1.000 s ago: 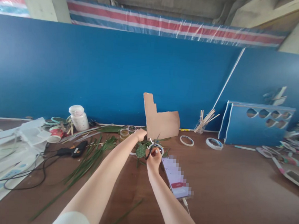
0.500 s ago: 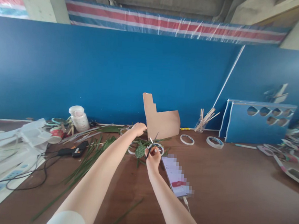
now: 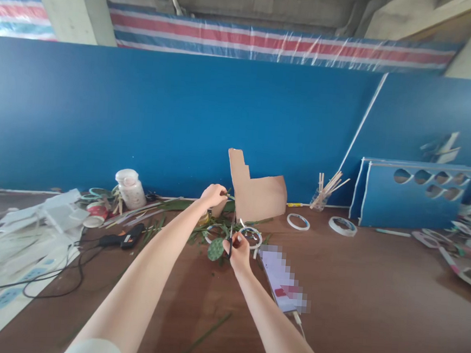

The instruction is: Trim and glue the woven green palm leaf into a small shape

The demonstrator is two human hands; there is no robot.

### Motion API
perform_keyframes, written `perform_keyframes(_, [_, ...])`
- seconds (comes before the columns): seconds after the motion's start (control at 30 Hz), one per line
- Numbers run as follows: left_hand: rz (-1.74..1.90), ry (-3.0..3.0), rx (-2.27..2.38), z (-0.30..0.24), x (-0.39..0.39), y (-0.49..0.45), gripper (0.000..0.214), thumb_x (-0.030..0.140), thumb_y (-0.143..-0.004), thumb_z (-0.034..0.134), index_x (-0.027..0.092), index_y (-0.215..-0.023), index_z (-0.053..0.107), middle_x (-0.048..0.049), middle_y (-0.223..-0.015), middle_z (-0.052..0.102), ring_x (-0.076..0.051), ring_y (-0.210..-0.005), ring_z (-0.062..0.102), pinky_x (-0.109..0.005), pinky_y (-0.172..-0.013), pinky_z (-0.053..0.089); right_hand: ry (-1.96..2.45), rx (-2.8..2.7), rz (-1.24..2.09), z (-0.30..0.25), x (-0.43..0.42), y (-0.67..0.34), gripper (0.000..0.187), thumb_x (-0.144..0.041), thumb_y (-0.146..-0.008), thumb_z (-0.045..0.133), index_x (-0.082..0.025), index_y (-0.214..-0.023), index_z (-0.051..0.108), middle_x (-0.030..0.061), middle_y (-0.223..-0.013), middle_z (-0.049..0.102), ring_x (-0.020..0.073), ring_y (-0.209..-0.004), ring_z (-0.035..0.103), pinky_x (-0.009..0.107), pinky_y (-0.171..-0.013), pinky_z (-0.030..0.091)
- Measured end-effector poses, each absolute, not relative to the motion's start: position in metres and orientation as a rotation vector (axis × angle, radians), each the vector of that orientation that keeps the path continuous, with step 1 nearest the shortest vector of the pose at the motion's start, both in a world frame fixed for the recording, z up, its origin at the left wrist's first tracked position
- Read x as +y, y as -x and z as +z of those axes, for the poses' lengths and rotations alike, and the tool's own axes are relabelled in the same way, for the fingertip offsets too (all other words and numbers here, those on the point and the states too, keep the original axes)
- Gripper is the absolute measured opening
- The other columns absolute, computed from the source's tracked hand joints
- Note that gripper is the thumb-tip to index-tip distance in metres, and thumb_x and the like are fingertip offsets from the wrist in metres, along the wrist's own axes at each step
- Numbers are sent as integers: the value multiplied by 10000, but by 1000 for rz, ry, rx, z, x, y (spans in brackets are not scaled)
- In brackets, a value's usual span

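My left hand is closed in a pinch on a thin green leaf strip, just left of a brown cardboard cutout propped against the blue panel. My right hand grips dark-handled scissors with their blades pointing up, below the strip. Whether the blades touch it, I cannot tell. A round, dimpled green piece resembling a lotus seed pod is beside the scissors. White tape rolls, one of them a white ring, and cut green leaf bits surround both hands.
A phone with a cable lies right of my right forearm. Left stand a white jar, a glue gun and a power strip. Right are a tape roll, sticks in a glass and a blue holed board.
My left hand has risen slightly, and the leaf strip now shows in it. The scissors have turned from slanting right to nearly upright. Many long leaves left of my arm no longer show there.
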State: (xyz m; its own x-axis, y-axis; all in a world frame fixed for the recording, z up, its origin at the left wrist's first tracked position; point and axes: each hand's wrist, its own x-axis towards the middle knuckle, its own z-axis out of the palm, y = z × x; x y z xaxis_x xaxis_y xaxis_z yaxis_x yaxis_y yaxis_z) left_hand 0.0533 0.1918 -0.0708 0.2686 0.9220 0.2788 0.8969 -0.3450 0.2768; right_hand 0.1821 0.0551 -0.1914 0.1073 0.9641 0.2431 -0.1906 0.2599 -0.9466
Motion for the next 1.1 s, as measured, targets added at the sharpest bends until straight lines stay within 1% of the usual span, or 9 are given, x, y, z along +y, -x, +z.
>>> perform_keyframes(0.13, [674,-2420,1759,-65,189,-49,186,310,-744,606,182,-838,704,-71,-848,700,-197,-783,624,-245,-652,438,817,-1276,1179,-187,45,-176,293,-279,-565,684,-194,-597,405,-76,-509,419,70,-463,381,201,-446,327])
perform_keyframes(0.23, [710,-2394,1722,-61,183,-48,185,323,-749,604,167,-778,699,-65,-770,694,-189,-725,625,-241,-613,430,818,-1302,1189,-187,44,-175,327,-311,-554,715,-196,-591,412,-62,-519,457,83,-469,416,217,-458,348])
perform_keyframes(0.3, [724,-2372,1673,-59,177,-47,191,329,-759,599,164,-766,694,-53,-714,690,-174,-677,627,-231,-590,429,883,-1201,1107,-188,48,-179,330,-328,-581,704,-205,-598,398,-63,-498,448,93,-459,421,222,-446,343])
perform_keyframes(0.43, [754,-2280,1549,-62,160,-47,245,379,-790,568,163,-782,683,-26,-641,683,-148,-612,632,-215,-566,436,1045,-1017,765,-188,57,-190,292,-340,-635,660,-207,-598,403,-54,-502,443,106,-487,420,230,-467,346])
perform_keyframes(0.5, [800,-2143,1426,-69,149,-49,277,414,-774,583,155,-794,680,-18,-604,672,-148,-595,632,-220,-569,441,1084,-1007,655,-188,59,-192,269,-345,-648,647,-204,-601,422,-47,-525,453,111,-515,425,235,-496,359])
perform_keyframes(0.57, [824,-2040,1306,-76,138,-51,294,427,-751,608,146,-810,676,-12,-587,664,-142,-579,627,-225,-590,449,1097,-1015,613,-188,60,-192,248,-343,-656,638,-203,-612,438,-40,-548,464,117,-537,431,238,-517,367])
perform_keyframes(0.73, [819,-1913,1228,-85,119,-52,298,414,-729,647,126,-804,673,-23,-594,665,-143,-588,631,-240,-623,472,1098,-992,601,-190,63,-192,214,-308,-655,635,-200,-646,450,-29,-607,485,120,-561,437,242,-542,372])
perform_keyframes(0.9, [767,-1918,1252,-92,121,-52,311,429,-714,659,132,-805,679,-27,-613,679,-156,-597,641,-251,-626,480,999,-1037,724,-196,69,-194,215,-242,-630,623,-203,-655,413,-66,-573,421,101,-527,402,221,-518,350])
perform_keyframes(1.1, [813,-1969,1261,-92,128,-59,342,474,-747,599,139,-730,667,-26,-578,677,-150,-584,643,-228,-615,460,976,-980,744,-196,72,-194,223,-226,-608,617,-205,-657,400,-65,-575,425,97,-524,411,214,-511,351])
